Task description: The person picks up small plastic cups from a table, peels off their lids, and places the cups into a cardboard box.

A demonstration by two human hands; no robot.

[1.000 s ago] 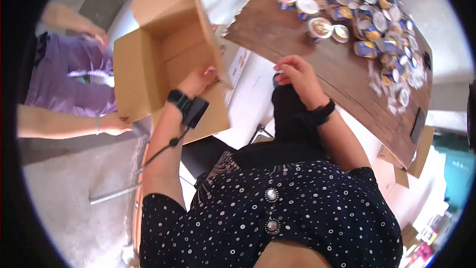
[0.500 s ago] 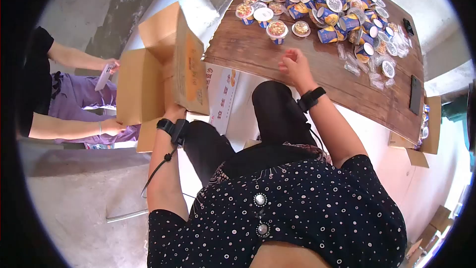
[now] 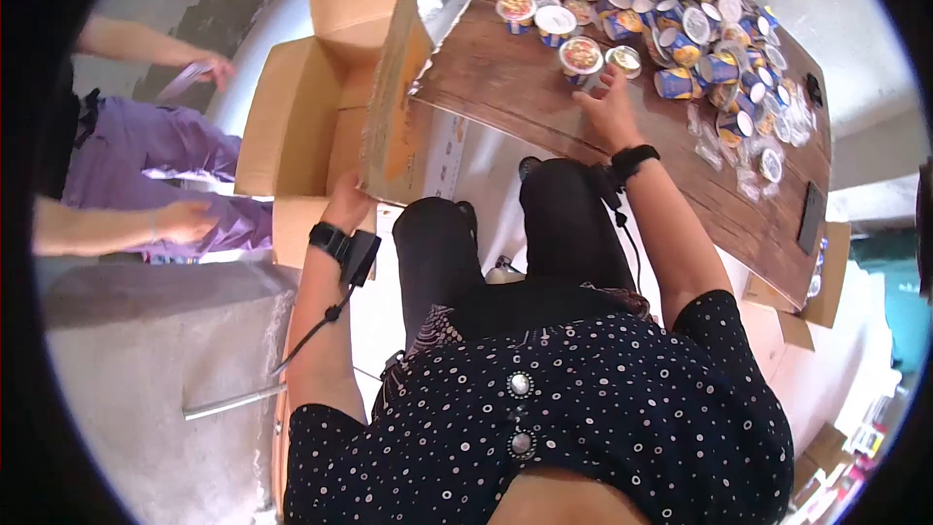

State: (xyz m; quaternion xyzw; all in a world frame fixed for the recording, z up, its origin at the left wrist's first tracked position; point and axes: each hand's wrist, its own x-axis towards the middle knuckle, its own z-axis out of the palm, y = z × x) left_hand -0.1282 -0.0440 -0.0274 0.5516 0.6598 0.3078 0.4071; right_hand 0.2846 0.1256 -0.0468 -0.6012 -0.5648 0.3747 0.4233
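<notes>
My left hand (image 3: pixel 349 198) grips the near lower edge of an open cardboard box (image 3: pixel 293 117), its fingers partly hidden by the box wall. Over the wooden table (image 3: pixel 515 97), my right hand (image 3: pixel 610 115) reaches out with thumb and fingers apart. Its fingertips are right at the rim of a small clear-lidded cup (image 3: pixel 623 60). Just left of them stands another lidded cup with colourful contents (image 3: pixel 581 56). Farther back, a white-lidded cup (image 3: pixel 555 21) and a cup with reddish contents (image 3: pixel 516 7) stand near the table's left edge.
A big heap of blue-and-yellow cups (image 3: pixel 685 34) covers the table's far side, with clear plastic pieces (image 3: pixel 714 141) beside it. A black phone (image 3: pixel 810 218) lies at the right edge. Another person's hand (image 3: pixel 185 222) is left of the box. A second box (image 3: pixel 826 277) stands lower right.
My right hand has moved forward to the lidded cups. The cardboard box appears more upright and turned, my left hand still on it. The other person's lower hand has come away from the box.
</notes>
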